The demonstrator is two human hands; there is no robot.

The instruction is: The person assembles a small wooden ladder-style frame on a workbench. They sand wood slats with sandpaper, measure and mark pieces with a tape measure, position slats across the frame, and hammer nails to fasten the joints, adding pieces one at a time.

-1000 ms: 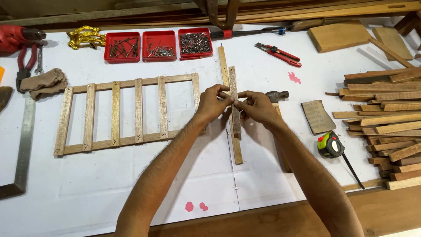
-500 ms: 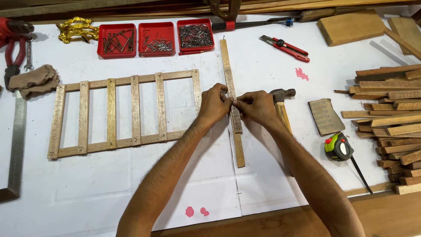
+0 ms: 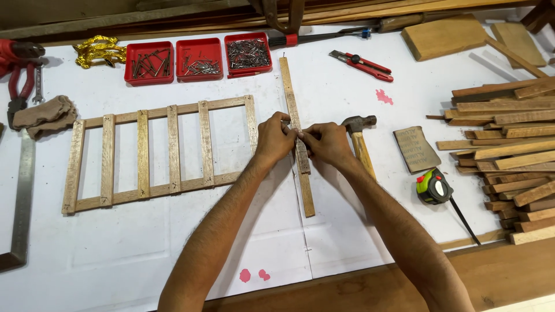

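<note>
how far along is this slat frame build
Done: a wooden ladder frame lies left of the hands, two rails joined by six slats. In hand: the left hand and right hand meet on a long strip with a shorter piece against it; what the fingers pinch is too small to tell. Left: the hammer lies untouched, and a pile of cut slats waits at right.

Both hands [image 3: 303, 141] barely shifted on the long wooden strip [image 3: 296, 130]; view tilted slightly, strip now straighter

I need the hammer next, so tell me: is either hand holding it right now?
No: the hammer lies on the table beside the right hand, while both hands pinch the long wooden strip.
</note>
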